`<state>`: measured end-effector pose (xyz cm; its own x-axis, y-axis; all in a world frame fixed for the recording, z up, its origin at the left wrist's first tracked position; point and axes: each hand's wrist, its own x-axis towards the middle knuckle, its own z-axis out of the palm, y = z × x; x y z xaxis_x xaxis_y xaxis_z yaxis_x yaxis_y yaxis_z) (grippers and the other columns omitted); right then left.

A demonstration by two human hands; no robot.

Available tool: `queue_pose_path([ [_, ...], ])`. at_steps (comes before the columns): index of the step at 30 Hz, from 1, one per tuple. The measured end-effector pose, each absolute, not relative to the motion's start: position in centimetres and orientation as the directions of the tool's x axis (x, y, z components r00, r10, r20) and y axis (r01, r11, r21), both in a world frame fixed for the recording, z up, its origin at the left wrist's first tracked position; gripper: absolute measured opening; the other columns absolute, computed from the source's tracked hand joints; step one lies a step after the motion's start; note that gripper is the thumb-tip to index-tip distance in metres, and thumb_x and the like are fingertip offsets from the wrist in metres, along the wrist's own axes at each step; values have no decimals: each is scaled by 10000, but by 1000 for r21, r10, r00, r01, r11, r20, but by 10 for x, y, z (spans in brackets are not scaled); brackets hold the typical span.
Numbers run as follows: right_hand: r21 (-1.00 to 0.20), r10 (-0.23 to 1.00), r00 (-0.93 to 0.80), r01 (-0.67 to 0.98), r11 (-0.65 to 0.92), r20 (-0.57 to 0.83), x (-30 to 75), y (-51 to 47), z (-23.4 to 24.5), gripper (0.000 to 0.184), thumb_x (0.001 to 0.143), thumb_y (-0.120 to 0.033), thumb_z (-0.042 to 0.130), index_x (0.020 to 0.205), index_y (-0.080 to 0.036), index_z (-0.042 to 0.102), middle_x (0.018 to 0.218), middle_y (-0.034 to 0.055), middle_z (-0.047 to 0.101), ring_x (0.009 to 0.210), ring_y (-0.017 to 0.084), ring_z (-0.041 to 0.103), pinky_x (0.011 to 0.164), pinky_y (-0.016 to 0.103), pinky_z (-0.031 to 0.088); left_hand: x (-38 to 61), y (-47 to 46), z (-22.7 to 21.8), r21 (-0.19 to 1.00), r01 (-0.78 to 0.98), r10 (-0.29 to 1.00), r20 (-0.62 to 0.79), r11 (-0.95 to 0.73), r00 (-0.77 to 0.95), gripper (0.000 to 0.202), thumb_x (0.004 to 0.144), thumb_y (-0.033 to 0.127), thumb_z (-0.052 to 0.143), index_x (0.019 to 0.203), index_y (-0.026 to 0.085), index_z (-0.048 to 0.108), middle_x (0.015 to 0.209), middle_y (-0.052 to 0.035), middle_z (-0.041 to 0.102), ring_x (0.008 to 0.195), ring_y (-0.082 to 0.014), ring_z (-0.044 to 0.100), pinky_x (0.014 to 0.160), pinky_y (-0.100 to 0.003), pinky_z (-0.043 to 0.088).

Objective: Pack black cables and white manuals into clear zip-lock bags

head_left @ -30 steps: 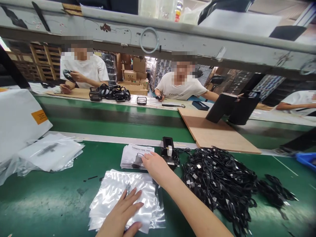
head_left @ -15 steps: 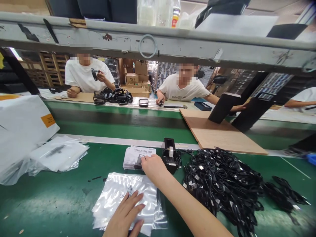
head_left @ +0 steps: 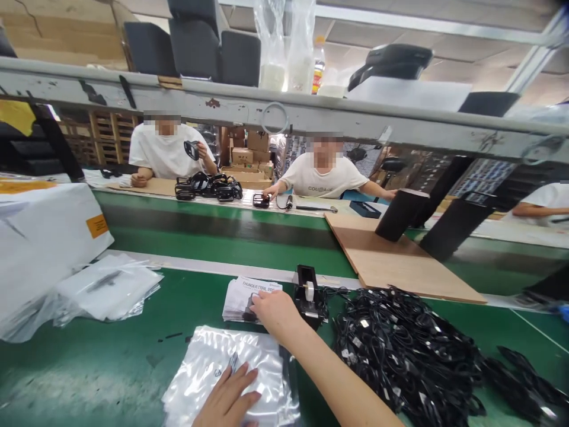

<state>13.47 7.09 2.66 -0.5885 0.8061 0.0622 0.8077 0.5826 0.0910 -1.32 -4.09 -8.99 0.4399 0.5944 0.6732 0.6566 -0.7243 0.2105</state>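
Observation:
My left hand [head_left: 235,396] lies on a stack of clear plastic bags [head_left: 208,356], palm down with its fingers spread. My right hand [head_left: 275,311] reaches over a stack of printed manuals [head_left: 240,299] marked "THUNDERTRAIL PRO". Its fingers are bent together on the right part of the top manual, and some fingertips are hidden. Just right of the manuals stands a black tape dispenser [head_left: 306,290] with a white roll. A large heap of black USB cables [head_left: 400,350] lies to the right of my right forearm.
More clear bags [head_left: 111,284] lie at the left beside a large white bag [head_left: 48,237]. A wooden board [head_left: 400,255] carrying black upright pieces [head_left: 402,213] crosses the green belt [head_left: 222,231]. Two people in white shirts [head_left: 326,175] sit opposite. A shelf beam [head_left: 311,121] runs overhead.
The view has tilted up slightly, so the scene sits lower. My hands stay at the bags and the manuals. A co-worker's hand has moved left to a black frame-like part.

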Motion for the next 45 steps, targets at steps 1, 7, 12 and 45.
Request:
queue_pose_path([
  [1,89,808,-586,809,581,61,135,71,26,183,885,-223,458,874,-138,620,838,88,674,762,193,642,645,280,452,-13,-42,-88,213,658,601,664,-722,444,188,876,338,440,905,222,586,1053,-50,686,1082,-172,567,1032,-336,341],
  [7,100,799,-602,796,597,17,134,71,31,205,885,-198,443,828,-131,628,779,94,674,738,201,647,617,272,442,-12,-45,-82,224,665,629,623,-713,464,130,823,204,489,924,217,569,1071,-65,675,1083,-201,567,972,-372,418],
  [12,104,803,-596,799,593,-4,132,74,31,217,885,-208,446,822,-129,638,785,95,682,727,206,653,613,272,444,-12,-46,-81,222,665,632,613,-713,474,156,811,170,482,938,210,563,1081,-76,670,1081,-215,567,954,-386,437],
  [45,12,842,-528,848,530,110,130,73,32,233,894,-286,434,979,-150,603,1011,115,635,941,222,589,835,315,410,-13,-47,-83,200,684,644,589,-701,488,135,870,262,442,912,213,560,1099,-51,661,1109,-196,545,986,-376,404],
])
